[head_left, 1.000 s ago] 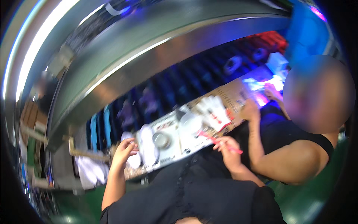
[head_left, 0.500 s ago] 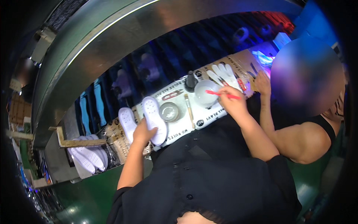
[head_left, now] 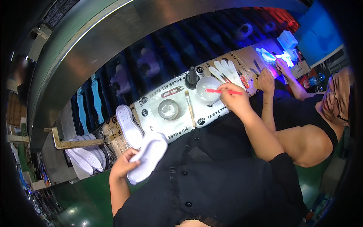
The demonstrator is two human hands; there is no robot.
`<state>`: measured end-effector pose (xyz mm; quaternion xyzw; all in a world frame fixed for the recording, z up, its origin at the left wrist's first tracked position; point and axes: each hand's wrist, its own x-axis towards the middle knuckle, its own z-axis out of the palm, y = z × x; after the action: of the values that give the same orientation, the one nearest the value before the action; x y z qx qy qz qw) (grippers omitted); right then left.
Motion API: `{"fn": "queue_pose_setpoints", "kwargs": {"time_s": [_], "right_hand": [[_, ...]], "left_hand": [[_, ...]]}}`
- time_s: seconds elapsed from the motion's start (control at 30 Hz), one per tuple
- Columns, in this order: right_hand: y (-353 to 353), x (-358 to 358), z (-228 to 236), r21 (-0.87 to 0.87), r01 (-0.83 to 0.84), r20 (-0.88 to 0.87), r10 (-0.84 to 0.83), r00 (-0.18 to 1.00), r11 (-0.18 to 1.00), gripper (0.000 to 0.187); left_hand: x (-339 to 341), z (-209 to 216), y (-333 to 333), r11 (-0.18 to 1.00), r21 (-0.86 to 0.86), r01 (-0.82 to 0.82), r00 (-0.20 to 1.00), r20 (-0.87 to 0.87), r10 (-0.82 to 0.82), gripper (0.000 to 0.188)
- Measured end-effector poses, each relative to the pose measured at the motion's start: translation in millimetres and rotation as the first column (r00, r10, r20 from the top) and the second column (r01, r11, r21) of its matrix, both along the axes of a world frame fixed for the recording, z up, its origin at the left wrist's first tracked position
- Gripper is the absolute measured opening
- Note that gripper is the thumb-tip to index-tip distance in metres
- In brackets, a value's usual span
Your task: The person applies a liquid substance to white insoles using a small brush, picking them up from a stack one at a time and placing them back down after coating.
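My left hand (head_left: 125, 163) is closed around the edge of a pale lavender-white shoe sole (head_left: 154, 153), tilted in front of my body with its rimmed face up. Another such sole (head_left: 129, 126) lies on the wrapped bench just beyond it. My right hand (head_left: 235, 99) grips a slim red stick-like tool (head_left: 216, 91), whose tip is over a translucent white bowl (head_left: 206, 99); I cannot make out the tip's kind. A round clear jar (head_left: 169, 109) stands left of the bowl, and a flat wooden-handled brush (head_left: 190, 108) lies between them.
Behind the bowl stand a black bottle (head_left: 192, 78) and white gloves (head_left: 226, 72); red thread snips (head_left: 172, 91) lie nearby. Stacked soles (head_left: 86, 153) sit at left, by a metal bracket (head_left: 77, 143). A dark slatted conveyor runs beyond. On my right, a co-worker's hand (head_left: 266, 81) is close.
My left hand has lifted the nearer sole off the bench, turned it over and drawn it toward my body. My right hand stays at the bowl with the red tool.
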<state>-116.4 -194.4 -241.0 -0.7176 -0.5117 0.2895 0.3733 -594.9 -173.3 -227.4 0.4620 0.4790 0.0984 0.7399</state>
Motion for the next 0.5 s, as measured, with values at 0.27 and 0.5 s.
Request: {"fn": "queue_pose_setpoints", "kwargs": {"time_s": [0.27, 0.5], "right_hand": [[-16, -3, 11, 0.101, 0.138, -0.7, -0.028, 0.714, 0.985, 0.025], [2, -88, 101, 0.323, -0.476, -0.401, 0.574, 0.714, 0.818, 0.014]], "left_hand": [[2, 30, -44, 0.982, -0.144, -0.125, 0.979, 0.141, 0.146, 0.098], [42, -12, 9, 0.801, -0.597, -0.044, 0.709, 0.547, 0.445, 0.083]]}}
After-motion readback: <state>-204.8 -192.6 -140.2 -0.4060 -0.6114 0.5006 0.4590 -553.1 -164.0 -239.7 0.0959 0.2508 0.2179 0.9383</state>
